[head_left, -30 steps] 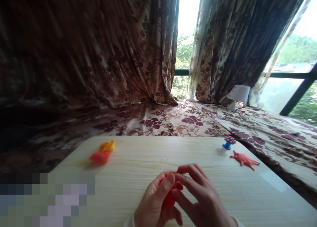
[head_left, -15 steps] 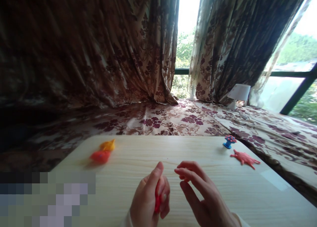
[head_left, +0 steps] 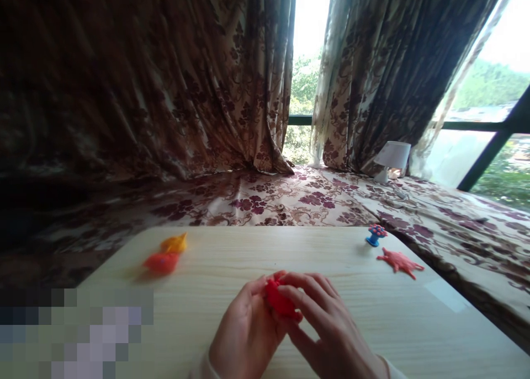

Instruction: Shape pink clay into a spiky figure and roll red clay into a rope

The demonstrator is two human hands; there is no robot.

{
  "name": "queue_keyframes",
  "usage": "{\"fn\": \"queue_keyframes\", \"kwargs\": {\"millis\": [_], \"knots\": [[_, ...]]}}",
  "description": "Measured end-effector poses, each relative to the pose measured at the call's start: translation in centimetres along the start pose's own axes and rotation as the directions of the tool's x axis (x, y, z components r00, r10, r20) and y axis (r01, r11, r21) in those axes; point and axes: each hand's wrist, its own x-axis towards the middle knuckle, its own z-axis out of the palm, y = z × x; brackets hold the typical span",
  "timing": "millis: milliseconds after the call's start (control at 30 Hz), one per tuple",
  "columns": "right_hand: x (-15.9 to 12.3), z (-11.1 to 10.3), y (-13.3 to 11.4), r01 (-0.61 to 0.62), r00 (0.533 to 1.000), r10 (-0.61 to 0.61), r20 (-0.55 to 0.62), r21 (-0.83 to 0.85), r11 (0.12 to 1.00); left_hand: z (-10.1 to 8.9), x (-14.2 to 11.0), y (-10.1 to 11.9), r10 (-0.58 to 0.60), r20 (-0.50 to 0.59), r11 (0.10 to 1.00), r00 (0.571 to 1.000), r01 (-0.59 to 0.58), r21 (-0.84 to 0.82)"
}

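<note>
1. Biggest thing by far: heavy brown-and-cream floral curtains [head_left: 186, 81], hanging in deep folds and pretty dark on the left.
2. Then the bright glass window [head_left: 476, 147] with a dark green frame, on the right, greenery outside. A second strip of daylight shows between the curtains.
3. Below that, a wide cream fabric cover [head_left: 314, 199] printed with purple and brown flowers.
4. In front of it, a pale wood-grain tabletop [head_left: 232, 252] with rounded far corners.
5. A small table lamp [head_left: 393, 154] with a white shade sits on the fabric, back right.
6. Now the person's hands, both over the near part of the table. The left hand [head_left: 248, 329] is turned palm up, cupped around a bright red, soft-looking lump [head_left: 279, 299] with little knobs. The right hand [head_left: 331, 318] comes over from the other side, fingers bent onto the lump, thumb down by its lower end. So the red piece is gripped between both hands.
7. Far right of the table: a flat coral-pink figure [head_left: 399, 261] with stubby limbs, lying down.
8. Far left: a blurry orange-red rounded piece [head_left: 161, 263].
9. Just behind it, a yellow pointed piece [head_left: 174, 243]; can't tell if they touch.
10. Tiniest: a blue stemmed piece [head_left: 376, 235] with a pink-dotted top, upright near the coral one.
</note>
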Motion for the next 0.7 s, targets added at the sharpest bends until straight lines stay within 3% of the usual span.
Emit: {"fn": "queue_keyframes", "kwargs": {"millis": [133,267,367,533,600,700], "knots": [[-0.2,-0.4,0.3,-0.05,0.998,0.052,-0.039,0.049,0.998,-0.5,-0.5,0.1,0.081,-0.021,0.956,0.996,-0.072,0.284],[-0.3,-0.4,0.5,-0.151,0.979,0.176,-0.101,0.218,0.964,-0.1,-0.9,0.2,0.147,0.071,0.745,0.987,-0.158,0.648],[-0.2,-0.6,0.7,-0.215,0.965,0.255,-0.066,0.364,0.906,0.1,-0.8,0.4,0.214,0.071,0.623,0.974,-0.192,0.758],[0.0,-1.1,0.7,-0.234,0.969,0.247,0.003,0.334,0.913,-0.1,-0.6,0.2,0.314,-0.114,0.788,0.942,-0.192,0.586],[-0.1,-1.1,0.7,-0.245,0.965,0.262,-0.009,0.329,0.912,-0.1,-0.6,0.2,0.328,-0.146,0.815,0.933,-0.201,0.544],[0.0,-1.3,0.4,-0.247,0.959,0.284,-0.027,0.415,0.875,0.1,-0.7,0.2,0.267,-0.148,0.852,0.952,-0.161,0.498]]}}
